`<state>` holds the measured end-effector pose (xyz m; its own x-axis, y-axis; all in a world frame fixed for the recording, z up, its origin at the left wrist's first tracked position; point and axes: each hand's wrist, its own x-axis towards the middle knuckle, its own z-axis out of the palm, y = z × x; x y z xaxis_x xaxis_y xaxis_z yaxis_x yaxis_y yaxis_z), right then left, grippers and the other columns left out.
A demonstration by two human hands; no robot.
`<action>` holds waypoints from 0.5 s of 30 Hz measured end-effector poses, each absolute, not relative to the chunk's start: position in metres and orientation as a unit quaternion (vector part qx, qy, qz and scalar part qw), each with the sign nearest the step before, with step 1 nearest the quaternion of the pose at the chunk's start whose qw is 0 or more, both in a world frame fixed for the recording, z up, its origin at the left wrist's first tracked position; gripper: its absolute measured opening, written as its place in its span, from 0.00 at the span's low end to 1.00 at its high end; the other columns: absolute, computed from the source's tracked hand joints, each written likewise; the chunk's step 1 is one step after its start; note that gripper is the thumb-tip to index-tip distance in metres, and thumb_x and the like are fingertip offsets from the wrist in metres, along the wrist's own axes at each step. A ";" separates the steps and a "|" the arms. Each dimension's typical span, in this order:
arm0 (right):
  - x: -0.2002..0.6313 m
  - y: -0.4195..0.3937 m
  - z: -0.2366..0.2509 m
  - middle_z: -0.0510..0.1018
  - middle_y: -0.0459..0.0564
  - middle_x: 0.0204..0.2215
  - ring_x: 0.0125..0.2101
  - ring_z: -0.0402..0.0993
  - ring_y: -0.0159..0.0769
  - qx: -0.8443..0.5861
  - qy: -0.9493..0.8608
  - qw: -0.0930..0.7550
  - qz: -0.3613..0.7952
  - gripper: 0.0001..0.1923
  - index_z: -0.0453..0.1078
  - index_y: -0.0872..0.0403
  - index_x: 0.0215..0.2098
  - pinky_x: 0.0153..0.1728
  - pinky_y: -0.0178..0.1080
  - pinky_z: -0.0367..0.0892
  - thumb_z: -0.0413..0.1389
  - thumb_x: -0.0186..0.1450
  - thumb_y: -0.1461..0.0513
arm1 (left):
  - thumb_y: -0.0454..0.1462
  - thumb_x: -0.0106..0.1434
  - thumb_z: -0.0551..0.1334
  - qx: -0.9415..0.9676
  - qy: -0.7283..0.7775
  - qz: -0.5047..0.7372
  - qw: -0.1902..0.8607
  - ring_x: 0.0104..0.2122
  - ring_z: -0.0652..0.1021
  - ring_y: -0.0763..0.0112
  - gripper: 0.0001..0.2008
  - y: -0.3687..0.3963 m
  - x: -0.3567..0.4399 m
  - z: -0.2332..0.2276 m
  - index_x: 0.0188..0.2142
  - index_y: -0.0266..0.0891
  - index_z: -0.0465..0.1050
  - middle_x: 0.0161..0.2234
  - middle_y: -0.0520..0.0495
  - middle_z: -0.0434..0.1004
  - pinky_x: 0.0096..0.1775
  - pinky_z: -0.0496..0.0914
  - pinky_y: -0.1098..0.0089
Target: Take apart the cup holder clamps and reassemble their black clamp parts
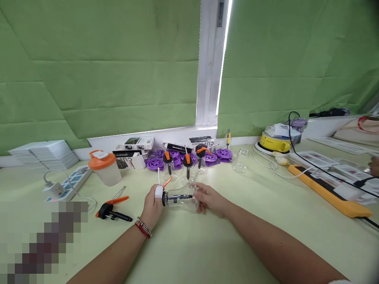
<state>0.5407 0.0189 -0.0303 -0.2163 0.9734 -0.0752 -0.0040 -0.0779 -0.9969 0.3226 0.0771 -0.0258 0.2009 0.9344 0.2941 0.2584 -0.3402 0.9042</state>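
Both hands hold a transparent pump bottle [181,197] lying sideways above the table. My left hand [153,207] is closed around its black pump head, from which an orange lever [167,182] and a thin pale stick protrude. White covering wraps my left thumb. My right hand [209,199] grips the bottle's base end, fingers curled around it. A black pump tube [183,197] shows inside the bottle. Left of my left hand lies a loose black pump head [114,212] with an orange lever. Behind the hands stand similar bottles with orange-levered tops [187,161].
A topless transparent bottle [241,161] stands right of the purple plastic discs [223,155]. To the left are an orange-lidded shaker cup [106,169], power strip [77,179] and white stack [44,155]. On the right sit a yellow pot [274,142] and an orange-yellow power strip [328,193]. Another person's hand shows far right.
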 end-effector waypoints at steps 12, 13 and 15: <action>0.547 0.017 -0.025 0.71 0.50 0.34 0.20 0.68 0.27 -0.471 -0.545 0.386 0.576 0.35 0.49 0.49 0.62 0.15 0.29 0.58 0.50 0.61 0.44 | 0.48 0.64 0.48 0.669 0.447 0.465 0.369 0.20 0.63 0.73 0.16 0.083 0.320 -0.030 0.27 0.41 0.62 0.21 0.54 0.61 0.22 0.59 0.74; 0.547 0.017 -0.026 0.71 0.49 0.31 0.20 0.68 0.28 -0.475 -0.542 0.372 0.585 0.36 0.47 0.51 0.63 0.15 0.29 0.57 0.46 0.63 0.43 | 0.48 0.64 0.48 0.669 0.448 0.467 0.367 0.21 0.63 0.73 0.16 0.083 0.320 -0.029 0.27 0.41 0.62 0.21 0.54 0.61 0.22 0.59 0.74; 0.546 0.017 -0.025 0.71 0.52 0.36 0.26 0.70 0.30 -0.471 -0.553 0.379 0.573 0.39 0.43 0.50 0.64 0.19 0.30 0.61 0.49 0.61 0.44 | 0.48 0.64 0.48 0.661 0.457 0.475 0.358 0.21 0.63 0.73 0.16 0.084 0.320 -0.028 0.28 0.41 0.62 0.22 0.54 0.61 0.23 0.60 0.74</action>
